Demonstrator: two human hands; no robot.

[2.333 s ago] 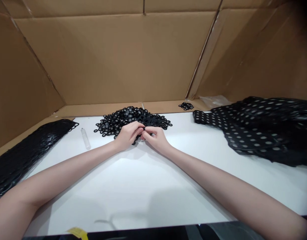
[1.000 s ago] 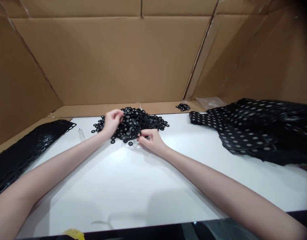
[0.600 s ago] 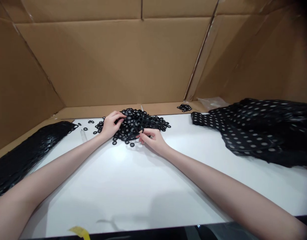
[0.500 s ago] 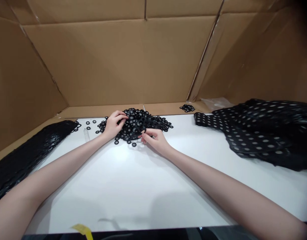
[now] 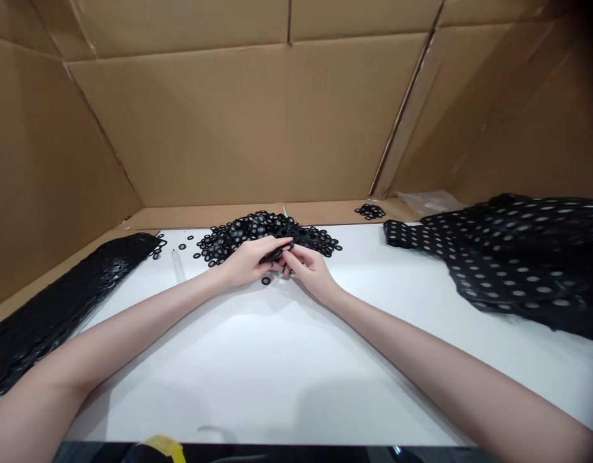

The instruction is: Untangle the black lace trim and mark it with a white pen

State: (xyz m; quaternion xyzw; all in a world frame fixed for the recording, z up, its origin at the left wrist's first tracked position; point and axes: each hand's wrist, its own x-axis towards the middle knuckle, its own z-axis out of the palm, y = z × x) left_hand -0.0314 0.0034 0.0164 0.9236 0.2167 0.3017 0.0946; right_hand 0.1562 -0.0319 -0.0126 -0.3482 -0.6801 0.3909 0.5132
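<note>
A pile of small black rings [image 5: 258,225], some with greyish centres, lies at the far middle of the white table [image 5: 258,360]. At the pile's near edge my left hand [image 5: 248,260] is curled round some black rings [image 5: 276,253]; how many is hidden by the fingers. Its fingertips meet those of my right hand [image 5: 309,267], which is closed in a pinch on the same black rings. A single black ring [image 5: 266,281] rests on the table just below my left hand.
At the left lies a long black bundle in shiny plastic [image 5: 79,292], with a clear slim tube [image 5: 178,265] beside it. A black sheet with rows of pale dots [image 5: 509,263] covers the right side. Cardboard walls [image 5: 248,128] enclose the back. A small ring cluster [image 5: 370,211] lies behind.
My left hand has moved right from the pile's left side to meet my right hand, and now has black rings in it. The view has shifted slightly.
</note>
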